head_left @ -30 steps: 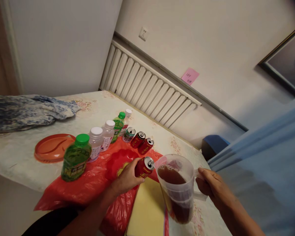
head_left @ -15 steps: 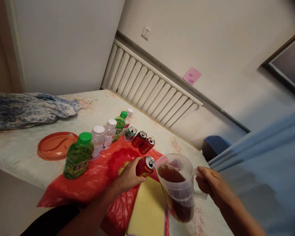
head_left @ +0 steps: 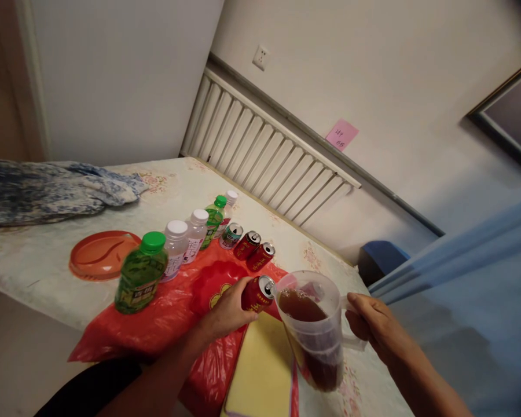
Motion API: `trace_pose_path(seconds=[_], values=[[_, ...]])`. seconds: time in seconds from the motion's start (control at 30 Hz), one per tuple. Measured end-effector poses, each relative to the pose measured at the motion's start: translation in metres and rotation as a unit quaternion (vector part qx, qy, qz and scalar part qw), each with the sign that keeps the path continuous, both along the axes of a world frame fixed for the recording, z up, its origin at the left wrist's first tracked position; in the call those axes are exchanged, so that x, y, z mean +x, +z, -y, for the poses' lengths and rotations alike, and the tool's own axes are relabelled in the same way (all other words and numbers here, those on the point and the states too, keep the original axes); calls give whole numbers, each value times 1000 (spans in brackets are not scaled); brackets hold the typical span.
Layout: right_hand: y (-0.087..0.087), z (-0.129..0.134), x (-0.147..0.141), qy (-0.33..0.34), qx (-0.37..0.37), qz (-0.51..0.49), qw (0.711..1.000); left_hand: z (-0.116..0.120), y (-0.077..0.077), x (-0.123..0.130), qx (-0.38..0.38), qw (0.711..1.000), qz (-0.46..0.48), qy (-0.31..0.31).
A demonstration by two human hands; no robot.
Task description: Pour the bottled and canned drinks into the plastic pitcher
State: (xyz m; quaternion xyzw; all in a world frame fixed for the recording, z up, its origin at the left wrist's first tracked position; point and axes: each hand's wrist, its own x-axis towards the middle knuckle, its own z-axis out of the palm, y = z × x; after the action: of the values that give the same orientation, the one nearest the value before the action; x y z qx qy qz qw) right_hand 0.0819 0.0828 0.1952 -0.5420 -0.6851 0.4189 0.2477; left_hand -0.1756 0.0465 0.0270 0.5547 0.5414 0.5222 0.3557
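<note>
My left hand is wrapped round a red drink can, whose opened top faces up and to the right. My right hand grips the handle of a clear plastic pitcher, partly filled with dark brown liquid. The pitcher tilts toward the can, its spout against or very close to the can's top. Whether liquid is flowing between them I cannot make out. Below my left hand lie a red plastic bag and a yellow pad or notebook. A red scalloped dish sits behind that hand.
Behind the dish stand two red cans and a green-and-white can. A green-capped bottle and several more bottles form a row leftward. An orange lid and crumpled patterned cloth lie left. A radiator lines the wall.
The view has shifted very slightly. Both hands, the can and the pitcher keep almost the same positions, and the liquid level looks about the same.
</note>
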Motion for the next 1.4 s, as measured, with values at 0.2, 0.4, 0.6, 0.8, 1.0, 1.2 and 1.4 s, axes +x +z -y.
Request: trace_pose_path(seconds=[0.2, 0.4, 0.6, 0.8, 1.0, 1.2, 1.4], values=[[0, -1, 0, 10, -2, 12, 1000, 1, 1, -1, -14, 1000, -11, -2], [1, -1, 0, 9, -1, 18, 1000, -1, -2, 0, -16, 1000, -22, 1], [1, -3, -1, 6, -4, 15, 1000, -1, -3, 0, -23, 999, -34, 4], [1, -2, -1, 13, 1, 26, 1000, -1, -2, 0, -22, 999, -28, 4], [2, -4, -2, 16, -4, 25, 1000, -1, -1, 0, -6, 1000, -8, -6], [3, -3, -4, 15, 3, 41, 999, -1, -2, -1, 0, 1000, 0, -9], [4, -3, -5, 15, -1, 42, 999, -1, -2, 0, -2, 1000, -5, -3]])
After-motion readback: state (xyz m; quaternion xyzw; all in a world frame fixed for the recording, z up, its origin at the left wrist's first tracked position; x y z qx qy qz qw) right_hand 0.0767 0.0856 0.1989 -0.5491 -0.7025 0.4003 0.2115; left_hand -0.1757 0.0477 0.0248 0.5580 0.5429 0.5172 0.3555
